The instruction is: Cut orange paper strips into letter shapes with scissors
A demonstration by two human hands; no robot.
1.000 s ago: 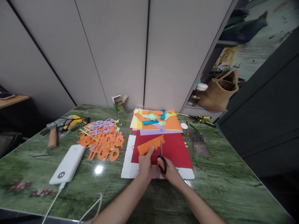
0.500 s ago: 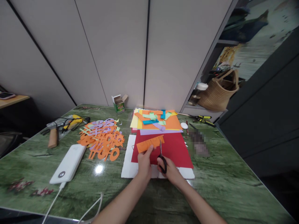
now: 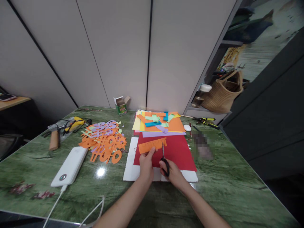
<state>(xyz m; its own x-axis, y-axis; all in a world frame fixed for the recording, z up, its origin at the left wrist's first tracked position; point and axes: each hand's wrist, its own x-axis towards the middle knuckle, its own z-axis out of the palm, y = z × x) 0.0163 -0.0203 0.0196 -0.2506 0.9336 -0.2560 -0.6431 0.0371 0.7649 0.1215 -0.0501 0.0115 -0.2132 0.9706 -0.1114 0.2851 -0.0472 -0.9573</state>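
My left hand [image 3: 147, 161] pinches the lower edge of an orange paper strip [image 3: 149, 145] that has faint drawn lines on it. In my right hand [image 3: 172, 171] are black-handled scissors [image 3: 165, 163], their blades pointing away from me at the strip's right end, where a notch shows. Whether the blades are closed on the paper I cannot tell. Both hands are over a red paper sheet [image 3: 175, 152], which lies on a white board [image 3: 129, 167]. Left of them is a pile of cut-out orange, purple and green paper shapes [image 3: 106, 139].
Behind the red sheet lie stacked coloured papers [image 3: 175, 126] with folded strips on top. A white power bank [image 3: 71, 167] with a cable sits at left, near a yellow-handled tool [image 3: 76, 123]. A small green box [image 3: 121, 107] stands at the back; pliers [image 3: 206, 122] lie at right.
The left end of the orange strip has tipped slightly, and the scissor blades have shifted a little to the left. Both hands otherwise stay in nearly the same place.
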